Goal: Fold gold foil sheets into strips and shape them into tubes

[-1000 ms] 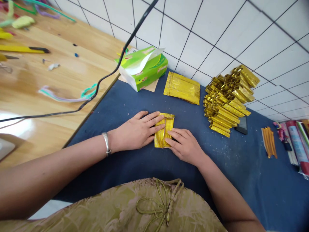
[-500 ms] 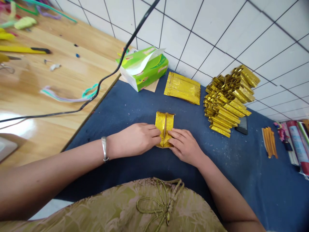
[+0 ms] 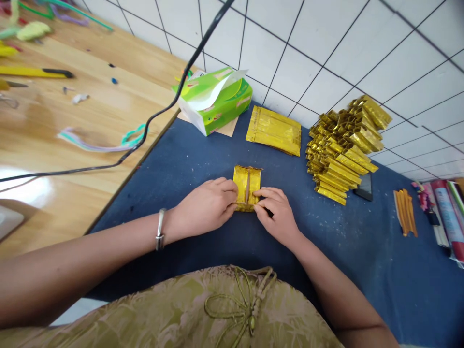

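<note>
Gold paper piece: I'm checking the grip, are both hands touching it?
Touching. The head view shows the left hand and right hand pinching the gold paper piece's near end.

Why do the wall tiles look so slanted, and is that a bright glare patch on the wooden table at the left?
Head view: wide lens and a tilted head make the tiled wall lean and its lines bow. Light flares white on the wooden table; the gold foil piece between left hand and right hand glints too. Shadows are soft, the middle is sharp, and the edges look stretched.
</note>
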Available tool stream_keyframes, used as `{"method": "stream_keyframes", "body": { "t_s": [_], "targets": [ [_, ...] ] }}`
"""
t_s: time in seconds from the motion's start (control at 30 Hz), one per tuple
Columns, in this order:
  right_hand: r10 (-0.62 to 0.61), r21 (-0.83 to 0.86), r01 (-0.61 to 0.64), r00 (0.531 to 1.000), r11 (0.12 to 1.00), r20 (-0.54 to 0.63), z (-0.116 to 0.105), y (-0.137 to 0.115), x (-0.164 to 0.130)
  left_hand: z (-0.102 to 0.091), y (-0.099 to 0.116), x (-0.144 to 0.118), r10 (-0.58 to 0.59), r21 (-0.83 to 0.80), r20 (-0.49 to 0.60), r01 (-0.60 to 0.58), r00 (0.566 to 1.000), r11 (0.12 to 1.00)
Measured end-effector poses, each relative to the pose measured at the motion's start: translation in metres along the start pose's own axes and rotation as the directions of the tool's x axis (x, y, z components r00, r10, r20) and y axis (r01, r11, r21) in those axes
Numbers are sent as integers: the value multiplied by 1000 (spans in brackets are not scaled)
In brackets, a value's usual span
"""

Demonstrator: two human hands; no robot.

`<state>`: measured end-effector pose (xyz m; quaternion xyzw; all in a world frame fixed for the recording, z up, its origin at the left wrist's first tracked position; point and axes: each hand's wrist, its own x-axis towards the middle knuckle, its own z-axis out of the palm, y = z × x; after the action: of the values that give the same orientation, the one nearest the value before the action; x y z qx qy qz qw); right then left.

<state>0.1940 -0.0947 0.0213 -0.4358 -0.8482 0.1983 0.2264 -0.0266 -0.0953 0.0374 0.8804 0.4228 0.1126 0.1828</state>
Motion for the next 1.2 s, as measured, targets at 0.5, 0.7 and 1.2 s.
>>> {"method": "stream_keyframes", "body": {
  "t_s": [0.5,0.7,1.2],
  "targets": [
    [61,-121,-59,998,991,12,8,-2,2,4,-1,1,-34,66,-28,35,999,997],
    [98,-167,-98,995,981,-11,8,0,2,0,5,0,24,170,-52,-14,998,985],
    [121,-81,-126,990,989,-68,1,10,-2,-4,18,-10,247,239,120,-270,962,933]
  ]
}}
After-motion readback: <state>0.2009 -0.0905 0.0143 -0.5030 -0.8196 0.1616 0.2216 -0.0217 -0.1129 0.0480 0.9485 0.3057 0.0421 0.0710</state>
